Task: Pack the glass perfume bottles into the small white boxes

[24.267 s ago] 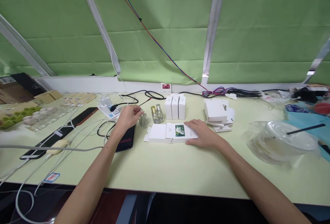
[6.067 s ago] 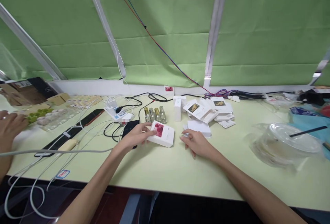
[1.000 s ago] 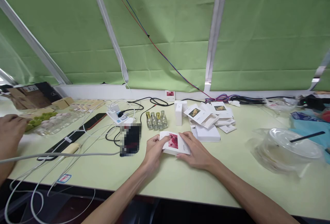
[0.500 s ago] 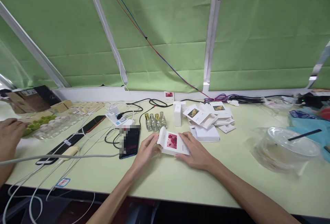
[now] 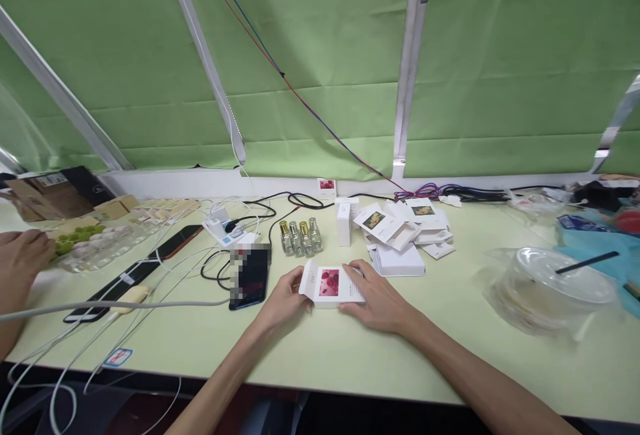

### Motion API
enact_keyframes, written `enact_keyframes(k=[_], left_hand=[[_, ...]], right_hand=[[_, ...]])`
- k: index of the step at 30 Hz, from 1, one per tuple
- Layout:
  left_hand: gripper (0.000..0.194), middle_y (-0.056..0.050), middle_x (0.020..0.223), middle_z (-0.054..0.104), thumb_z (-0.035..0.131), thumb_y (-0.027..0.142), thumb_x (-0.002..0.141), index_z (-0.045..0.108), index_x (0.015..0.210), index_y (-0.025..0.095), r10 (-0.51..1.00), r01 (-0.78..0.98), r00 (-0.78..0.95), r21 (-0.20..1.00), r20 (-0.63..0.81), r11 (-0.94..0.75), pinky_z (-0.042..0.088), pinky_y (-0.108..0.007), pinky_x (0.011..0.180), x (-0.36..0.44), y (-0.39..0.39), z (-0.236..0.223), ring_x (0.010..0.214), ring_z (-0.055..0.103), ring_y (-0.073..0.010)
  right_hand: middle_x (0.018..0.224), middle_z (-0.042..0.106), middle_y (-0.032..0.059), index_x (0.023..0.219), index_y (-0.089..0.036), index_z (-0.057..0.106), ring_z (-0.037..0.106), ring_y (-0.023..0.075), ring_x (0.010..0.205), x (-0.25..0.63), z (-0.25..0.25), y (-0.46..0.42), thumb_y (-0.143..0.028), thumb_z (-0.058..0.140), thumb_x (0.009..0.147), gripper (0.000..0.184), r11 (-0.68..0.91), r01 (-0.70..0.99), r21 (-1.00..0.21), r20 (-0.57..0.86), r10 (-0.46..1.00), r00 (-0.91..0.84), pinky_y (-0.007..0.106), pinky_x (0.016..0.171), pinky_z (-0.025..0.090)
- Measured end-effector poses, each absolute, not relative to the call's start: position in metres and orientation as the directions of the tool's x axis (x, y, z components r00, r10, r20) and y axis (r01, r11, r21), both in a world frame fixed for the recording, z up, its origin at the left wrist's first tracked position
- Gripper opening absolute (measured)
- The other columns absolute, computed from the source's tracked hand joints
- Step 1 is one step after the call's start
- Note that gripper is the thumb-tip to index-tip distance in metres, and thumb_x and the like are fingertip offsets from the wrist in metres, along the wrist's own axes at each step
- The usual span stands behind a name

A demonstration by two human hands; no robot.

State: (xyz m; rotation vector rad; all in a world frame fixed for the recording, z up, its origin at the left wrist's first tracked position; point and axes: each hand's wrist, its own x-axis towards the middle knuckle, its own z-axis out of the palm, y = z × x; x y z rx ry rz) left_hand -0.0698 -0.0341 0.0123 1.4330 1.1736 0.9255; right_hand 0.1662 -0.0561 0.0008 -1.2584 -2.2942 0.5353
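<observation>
A small white carton [image 5: 329, 286] with a pink-red flower picture lies between my hands, low over the table. My right hand [image 5: 380, 298] grips its right end, thumb at the front and fingers over the top. At the left end, where the flap stands open, my left hand [image 5: 286, 299] has its fingers closed about the flap and edge; the fingertips are partly hidden. Behind the carton stand several small glass bottles [image 5: 301, 238] with gold and silver caps. To their right are an upright white box [image 5: 344, 223] and a pile of flattened white cartons [image 5: 385, 225] with yellow flower pictures.
A phone [image 5: 250, 278] lies left of my hands, near a white power strip [image 5: 227, 235] and loose cables. Another person's hand [image 5: 23, 255] rests at far left beside an egg tray [image 5: 100, 248]. A bagged plastic bowl [image 5: 560, 288] sits at right.
The carton has tilted down flatter toward the table, and its left flap now stands out to the left. Both hands stay on it, the left one shifted slightly down and left.
</observation>
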Motion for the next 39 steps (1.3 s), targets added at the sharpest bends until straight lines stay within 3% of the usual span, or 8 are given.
enact_keyframes(k=[3,7,12,17,22,29,34,39], left_hand=[[0.041,-0.001,0.076,0.068,0.055,0.013,0.059,0.069,0.096,0.013,0.951,0.273,0.275,0.96,-0.143,0.066,0.035,-0.02,0.04,-0.072,-0.035,0.018,0.048,0.048,-0.0087],[0.036,0.004,0.053,0.057,0.05,0.015,0.059,0.071,0.088,0.011,0.924,0.387,0.299,0.915,-0.239,0.111,0.024,-0.018,0.038,-0.077,-0.033,0.025,0.038,0.042,-0.0061],[0.033,0.007,0.051,0.053,0.054,0.019,0.061,0.072,0.087,0.011,0.919,0.366,0.307,0.922,-0.248,0.126,0.016,-0.018,0.039,-0.08,-0.028,0.023,0.036,0.028,-0.0024],[0.031,0.006,0.055,0.05,0.06,0.019,0.062,0.072,0.088,0.009,0.896,0.317,0.389,0.944,-0.215,0.089,0.016,-0.017,0.041,-0.082,-0.027,0.018,0.043,0.027,-0.0021],[0.051,0.002,0.07,0.063,0.06,0.014,0.06,0.067,0.111,0.011,0.922,0.336,0.333,0.938,-0.198,0.081,0.023,-0.017,0.04,-0.082,-0.029,0.019,0.044,0.038,-0.004],[0.046,0.001,0.074,0.065,0.066,0.017,0.059,0.07,0.105,0.011,0.9,0.422,0.381,0.906,-0.211,0.033,0.025,-0.017,0.04,-0.083,-0.029,0.026,0.05,0.042,-0.0068],[0.041,0.003,0.065,0.061,0.054,0.014,0.061,0.071,0.099,0.01,0.921,0.382,0.368,0.924,-0.13,-0.022,0.024,-0.017,0.04,-0.08,-0.028,0.018,0.044,0.035,-0.0051],[0.039,0.002,0.066,0.062,0.055,0.014,0.063,0.07,0.099,0.01,0.933,0.406,0.337,0.913,-0.126,-0.023,0.025,-0.017,0.039,-0.077,-0.026,0.015,0.041,0.034,-0.0036]], right_hand=[[0.148,0.041,0.0177,0.152,-0.014,0.036,0.045,0.0317,0.135,0.167,0.001,-0.056,-0.05,0.06,0.09,0.075,0.494,0.682,-0.54,0.19,0.86,-0.473,0.046,0.111,0.042],[0.147,0.042,0.0172,0.153,-0.015,0.036,0.045,0.0309,0.134,0.167,0.001,-0.056,-0.051,0.06,0.09,0.076,0.498,0.678,-0.54,0.199,0.859,-0.473,0.044,0.11,0.042],[0.147,0.042,0.0173,0.153,-0.015,0.036,0.044,0.0307,0.135,0.169,0.001,-0.055,-0.053,0.063,0.088,0.08,0.509,0.67,-0.541,0.198,0.851,-0.487,0.043,0.111,0.041],[0.149,0.042,0.018,0.154,-0.013,0.036,0.041,0.031,0.138,0.168,0.001,-0.054,-0.053,0.066,0.086,0.084,0.527,0.677,-0.514,0.2,0.841,-0.502,0.043,0.113,0.039],[0.15,0.044,0.0181,0.153,-0.012,0.036,0.039,0.0306,0.14,0.167,0.001,-0.055,-0.052,0.065,0.088,0.082,0.538,0.678,-0.5,0.213,0.836,-0.506,0.043,0.114,0.039],[0.15,0.044,0.0177,0.154,-0.013,0.035,0.039,0.0307,0.14,0.167,-0.003,-0.053,-0.052,0.065,0.088,0.082,0.542,0.674,-0.501,0.222,0.834,-0.505,0.044,0.114,0.039],[0.15,0.044,0.0177,0.154,-0.014,0.036,0.038,0.0307,0.14,0.168,-0.004,-0.053,-0.053,0.065,0.087,0.082,0.535,0.676,-0.506,0.225,0.839,-0.496,0.044,0.115,0.038],[0.15,0.044,0.0177,0.154,-0.014,0.036,0.039,0.0306,0.139,0.168,-0.002,-0.054,-0.053,0.065,0.088,0.082,0.527,0.68,-0.509,0.214,0.843,-0.494,0.044,0.115,0.038]])
